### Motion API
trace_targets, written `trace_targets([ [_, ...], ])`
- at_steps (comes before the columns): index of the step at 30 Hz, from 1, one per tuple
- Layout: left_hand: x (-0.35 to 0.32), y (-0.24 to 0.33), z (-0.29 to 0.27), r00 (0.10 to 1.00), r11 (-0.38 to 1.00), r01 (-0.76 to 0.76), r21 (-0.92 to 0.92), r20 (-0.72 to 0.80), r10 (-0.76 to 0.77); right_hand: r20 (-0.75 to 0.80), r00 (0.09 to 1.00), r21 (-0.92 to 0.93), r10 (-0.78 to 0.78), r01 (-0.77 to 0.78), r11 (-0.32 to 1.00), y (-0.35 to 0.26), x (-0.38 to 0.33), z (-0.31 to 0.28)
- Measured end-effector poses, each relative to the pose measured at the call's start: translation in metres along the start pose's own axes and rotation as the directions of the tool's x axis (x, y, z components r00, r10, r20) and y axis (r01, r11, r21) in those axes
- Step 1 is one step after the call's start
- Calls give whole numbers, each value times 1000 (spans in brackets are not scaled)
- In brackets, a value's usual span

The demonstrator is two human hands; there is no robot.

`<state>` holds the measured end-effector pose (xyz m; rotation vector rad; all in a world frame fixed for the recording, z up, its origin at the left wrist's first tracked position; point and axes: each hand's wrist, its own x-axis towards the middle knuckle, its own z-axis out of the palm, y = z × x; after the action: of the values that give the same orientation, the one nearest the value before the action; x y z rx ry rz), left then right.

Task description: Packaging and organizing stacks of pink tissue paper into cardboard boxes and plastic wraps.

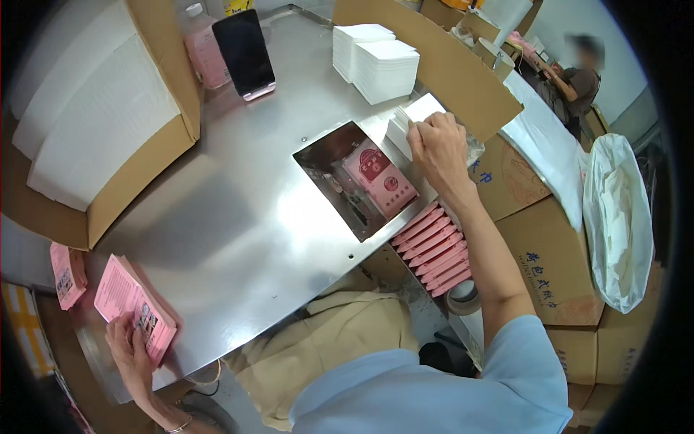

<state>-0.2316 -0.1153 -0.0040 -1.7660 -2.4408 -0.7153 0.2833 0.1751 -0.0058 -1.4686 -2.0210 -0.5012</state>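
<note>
"Steel table [238,181] gleaming! Where's the action?"

"My left hand [129,347] lies on pink packets [131,293], eight o'clock, well apart from my right hand [439,141], fingers bunched at the white sheets [425,108], one o'clock!"

"Gripping?"

"Can't tell, either side!"

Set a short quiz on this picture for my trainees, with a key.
1. True or false: the left hand rests on a stack of pink packets.
2. How is the phone placed? a) flat on its back b) propped in a stand c) flat on its face
3. Fill in the colour: the right hand touches a ____ stack of paper.

Key: 1. True. 2. b. 3. White.
</note>
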Motion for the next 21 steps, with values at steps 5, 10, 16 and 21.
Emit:
trace_targets([
  [5,12,2,11,997,994,-40,99,-69,47,-20,999,162,26,-22,987,12,0,7],
  [10,26,200,105,794,761,-596,-257,-49,606,-139,990,254,-11,46,966,-10,0,-4],
  [16,28,214,103,803,793,-544,-274,104,586,-127,736,611,-665,586,531,-137,-103,-41],
  [21,24,241,126,935,902,-354,-247,-56,351,129,736,478,-665,541,692,-173,-23,-10],
])
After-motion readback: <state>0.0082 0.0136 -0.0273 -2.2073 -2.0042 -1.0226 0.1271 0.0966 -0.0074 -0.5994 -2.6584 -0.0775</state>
